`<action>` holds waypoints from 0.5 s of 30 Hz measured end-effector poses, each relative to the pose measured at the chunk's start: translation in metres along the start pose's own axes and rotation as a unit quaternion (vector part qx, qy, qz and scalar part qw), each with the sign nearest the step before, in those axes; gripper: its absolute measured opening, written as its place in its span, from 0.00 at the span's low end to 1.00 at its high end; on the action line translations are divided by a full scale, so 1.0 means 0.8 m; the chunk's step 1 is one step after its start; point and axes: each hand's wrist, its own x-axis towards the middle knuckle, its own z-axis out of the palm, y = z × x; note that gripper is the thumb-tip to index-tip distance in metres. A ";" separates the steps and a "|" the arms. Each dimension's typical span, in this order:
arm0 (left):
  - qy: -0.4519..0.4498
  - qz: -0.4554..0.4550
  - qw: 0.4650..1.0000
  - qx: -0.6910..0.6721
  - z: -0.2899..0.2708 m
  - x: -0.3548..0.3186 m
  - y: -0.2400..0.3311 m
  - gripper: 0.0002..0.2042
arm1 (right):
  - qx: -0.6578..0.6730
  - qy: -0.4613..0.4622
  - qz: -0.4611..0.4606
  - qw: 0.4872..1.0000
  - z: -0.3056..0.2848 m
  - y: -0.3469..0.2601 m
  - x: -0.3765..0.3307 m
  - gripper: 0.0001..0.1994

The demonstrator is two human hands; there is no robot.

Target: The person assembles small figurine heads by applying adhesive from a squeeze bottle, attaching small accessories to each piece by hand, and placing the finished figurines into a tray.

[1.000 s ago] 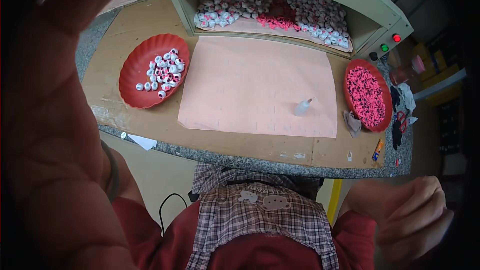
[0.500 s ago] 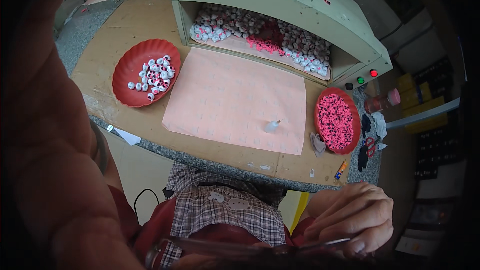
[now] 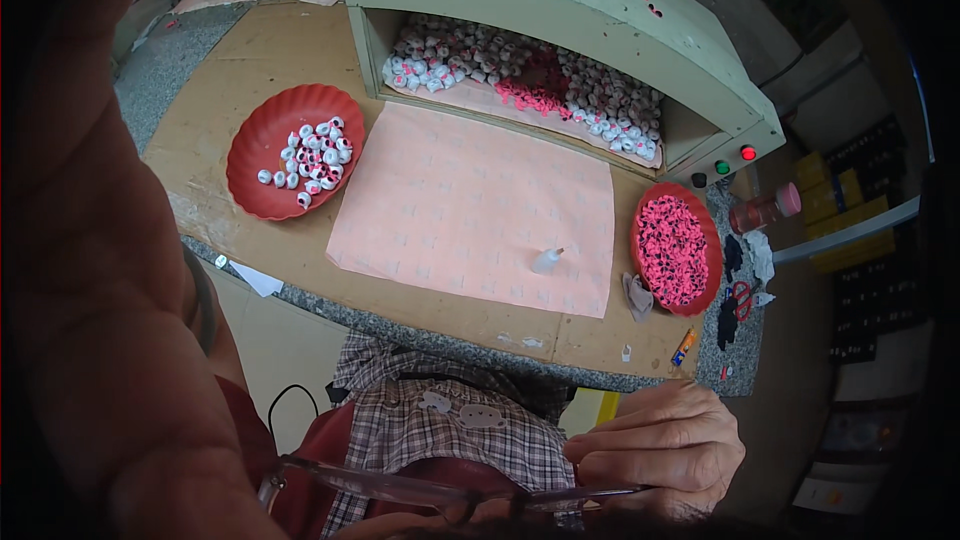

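My right hand (image 3: 665, 445) is at the lower right, its fingers curled and closed at the end of a pair of glasses (image 3: 400, 485). The glasses run across the bottom of the picture, and the hand appears to grip their rim. My left hand (image 3: 130, 290) fills the left side, very close to the camera, dark and blurred; its fingers cannot be made out. Neither hand touches the worktable. On a pink sheet (image 3: 470, 200) in the middle stands a small bottle with a thin tip (image 3: 547, 259).
A red scalloped dish (image 3: 260, 155) with small white-and-pink pieces lies left. Another red dish (image 3: 713, 270), heaped with pink-and-black pieces, is right, beside a grey cloth (image 3: 636, 297) and red-handled scissors (image 3: 742, 301). Behind, a green metal box (image 3: 560, 0) holds many white pieces.
My right hand has moved left and slightly down, and the glasses have shifted left with it. The left hand stays nearly where it was. Things on the table are unmoved.
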 end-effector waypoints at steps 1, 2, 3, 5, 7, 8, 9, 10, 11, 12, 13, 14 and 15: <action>-0.001 0.001 1.000 -0.003 -0.004 -0.003 0.004 0.03 | -0.002 0.001 0.000 1.000 0.002 0.000 -0.002 0.10; -0.002 0.002 1.000 -0.007 -0.003 -0.002 0.004 0.03 | 0.020 0.029 -0.027 0.999 0.004 0.002 -0.006 0.10; -0.003 0.002 1.000 -0.010 0.001 -0.004 0.003 0.03 | 0.041 0.056 -0.055 0.996 0.006 0.004 -0.010 0.10; -0.004 0.005 1.000 -0.016 0.005 -0.001 -0.004 0.03 | 0.062 0.084 -0.083 0.991 0.006 0.010 -0.012 0.10; -0.005 0.008 1.000 -0.021 0.013 0.000 -0.009 0.03 | 0.182 0.065 -0.086 0.977 0.001 0.021 -0.005 0.10; -0.005 0.010 1.000 -0.023 0.013 0.002 -0.011 0.03 | 0.241 0.054 -0.087 0.965 0.000 0.023 -0.004 0.09; -0.005 0.013 1.000 -0.026 0.012 0.000 -0.010 0.03 | 0.238 0.054 -0.089 0.966 0.007 0.024 -0.006 0.09; -0.005 0.016 0.999 -0.034 0.014 0.002 -0.011 0.03 | 0.271 0.104 -0.076 0.954 0.020 0.023 -0.008 0.09; -0.005 0.019 0.999 -0.042 0.014 0.006 -0.013 0.03 | 0.302 0.153 -0.063 0.939 0.034 0.021 -0.011 0.10; -0.005 0.021 0.999 -0.045 0.011 0.003 -0.012 0.03 | 0.337 0.201 -0.052 0.918 0.042 0.023 -0.013 0.11; -0.005 0.022 0.999 -0.048 0.008 -0.001 -0.010 0.04 | 0.335 0.201 -0.053 0.919 0.043 0.025 -0.014 0.11; -0.005 0.024 0.998 -0.051 0.008 -0.004 -0.009 0.04 | 0.369 0.184 -0.054 0.909 0.043 0.027 -0.015 0.12; -0.004 0.026 0.998 -0.052 0.013 -0.002 -0.011 0.04 | 0.404 0.164 -0.057 0.898 0.043 0.028 -0.013 0.13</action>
